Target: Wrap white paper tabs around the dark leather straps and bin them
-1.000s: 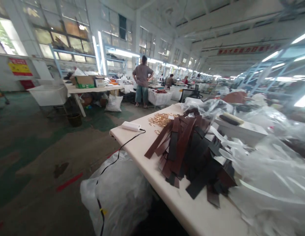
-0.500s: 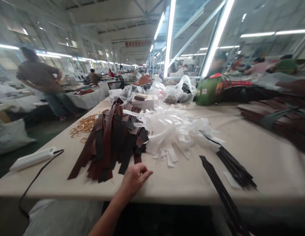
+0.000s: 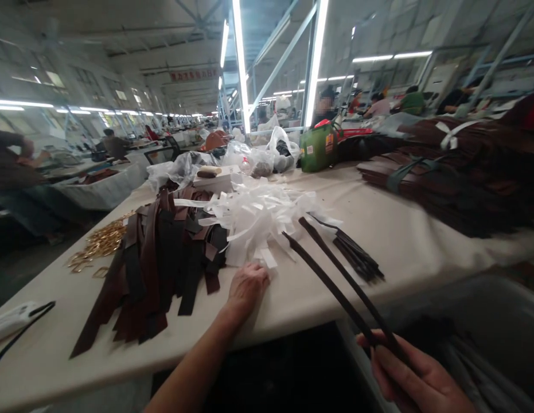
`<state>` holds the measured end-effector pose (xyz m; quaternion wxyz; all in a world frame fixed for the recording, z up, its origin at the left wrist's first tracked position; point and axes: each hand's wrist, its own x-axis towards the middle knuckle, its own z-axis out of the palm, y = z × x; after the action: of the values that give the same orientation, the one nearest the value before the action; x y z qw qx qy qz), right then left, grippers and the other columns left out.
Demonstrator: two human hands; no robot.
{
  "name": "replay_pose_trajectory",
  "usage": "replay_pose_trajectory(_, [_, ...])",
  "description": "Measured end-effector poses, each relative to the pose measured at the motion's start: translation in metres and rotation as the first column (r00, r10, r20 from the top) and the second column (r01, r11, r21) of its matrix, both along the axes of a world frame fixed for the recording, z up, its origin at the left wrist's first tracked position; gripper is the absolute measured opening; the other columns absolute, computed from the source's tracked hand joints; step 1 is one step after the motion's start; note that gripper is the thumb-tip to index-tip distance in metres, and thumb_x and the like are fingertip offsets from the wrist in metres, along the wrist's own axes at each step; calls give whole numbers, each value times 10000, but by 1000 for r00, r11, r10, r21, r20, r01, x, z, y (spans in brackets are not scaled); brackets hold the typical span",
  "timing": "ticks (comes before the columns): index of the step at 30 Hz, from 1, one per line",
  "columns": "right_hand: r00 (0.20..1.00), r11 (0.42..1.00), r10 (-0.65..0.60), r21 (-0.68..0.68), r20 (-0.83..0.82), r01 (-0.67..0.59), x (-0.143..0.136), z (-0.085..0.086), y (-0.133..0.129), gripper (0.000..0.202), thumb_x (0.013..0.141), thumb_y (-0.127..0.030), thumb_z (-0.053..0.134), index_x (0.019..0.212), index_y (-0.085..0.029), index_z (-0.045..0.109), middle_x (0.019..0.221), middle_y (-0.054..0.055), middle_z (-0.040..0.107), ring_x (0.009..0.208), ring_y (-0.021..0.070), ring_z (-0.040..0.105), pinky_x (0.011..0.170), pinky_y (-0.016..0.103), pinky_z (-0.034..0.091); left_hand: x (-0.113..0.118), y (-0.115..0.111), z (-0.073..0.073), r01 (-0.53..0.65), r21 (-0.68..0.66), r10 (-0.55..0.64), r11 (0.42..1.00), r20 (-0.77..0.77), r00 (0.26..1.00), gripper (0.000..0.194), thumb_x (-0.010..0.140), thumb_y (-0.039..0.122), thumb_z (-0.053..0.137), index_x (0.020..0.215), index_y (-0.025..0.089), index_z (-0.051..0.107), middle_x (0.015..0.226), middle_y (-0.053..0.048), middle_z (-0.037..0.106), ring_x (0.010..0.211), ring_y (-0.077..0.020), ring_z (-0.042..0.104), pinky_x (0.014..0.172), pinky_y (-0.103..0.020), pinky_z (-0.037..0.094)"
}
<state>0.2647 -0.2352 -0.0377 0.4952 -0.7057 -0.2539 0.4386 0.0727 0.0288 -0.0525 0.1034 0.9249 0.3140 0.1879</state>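
My right hand (image 3: 415, 380) is at the lower right, below the table edge, gripping two long thin dark leather strips (image 3: 331, 274) that slant up over the table. My left hand (image 3: 247, 285) rests palm down on the cream table (image 3: 413, 229), fingers loosely curled, holding nothing. It lies between a pile of brown and black leather straps (image 3: 159, 258) on its left and a heap of white paper strips (image 3: 258, 215) just beyond it. A small bundle of thin dark strips (image 3: 357, 257) lies on the table to the right.
Gold metal buckles (image 3: 98, 244) lie at the far left, a white device with a black cable (image 3: 11, 321) near the left corner. A white box (image 3: 217, 179), plastic bags, a green bag (image 3: 317, 148) and stacked dark leather (image 3: 456, 172) sit farther back. Other people work at distant tables.
The view swung right from the hall floor to the table. My left hand came to rest on the table, and my right hand came into view holding two dark strips.
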Motion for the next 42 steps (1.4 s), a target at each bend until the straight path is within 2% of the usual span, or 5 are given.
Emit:
replay_pose_trajectory(16, [978, 938, 208, 287, -12, -196, -68, -15, 132, 449, 782, -464, 734, 1103, -168, 632, 735, -16, 685, 462, 95, 449, 464, 256, 375, -62, -79, 13, 112, 326, -214, 939, 295, 931, 197, 960, 193, 562, 1038, 245, 735, 784, -6, 735, 656, -141, 657, 613, -248, 495])
replay_pose_trajectory(22, [985, 921, 155, 350, 76, -172, -72, -10, 144, 330, 719, -265, 721, 1035, -185, 670, 725, -52, 589, 639, 132, 521, 632, 277, 425, -64, -79, 2, 9, -190, 82, 982, 465, 882, 160, 926, 366, 605, 913, 222, 672, 726, -2, 703, 630, -162, 673, 609, -256, 531])
replay_pose_trajectory(27, [981, 911, 177, 365, 77, -193, -66, 2, 134, 377, 717, -302, 721, 1071, -185, 663, 732, -57, 582, 570, 101, 468, 555, 252, 396, -57, -53, 9, -9, -637, 362, 770, 426, 829, 497, 871, 570, 591, 1187, 187, 578, 984, -79, 735, 716, -209, 698, 623, -312, 540])
replay_pose_trajectory(35, [987, 914, 144, 374, 67, -159, -62, -3, 135, 351, 739, -330, 714, 1055, -190, 655, 736, -56, 572, 500, 86, 442, 465, 236, 370, -30, -65, 7, 260, -891, 173, 371, 342, 924, 486, 785, 622, 690, 720, 142, 729, 590, -40, 671, 539, -140, 563, 550, -241, 428])
replay_pose_trajectory(42, [989, 912, 121, 384, 90, -146, -41, 21, 108, 397, 940, -520, 538, 1176, -206, 593, 807, -5, 710, 393, 58, 389, 384, 213, 331, -11, -57, 19, 508, -861, 794, 17, 320, 517, 271, 626, 241, 919, 761, 101, 729, 691, -66, 740, 538, -150, 671, 489, -201, 509])
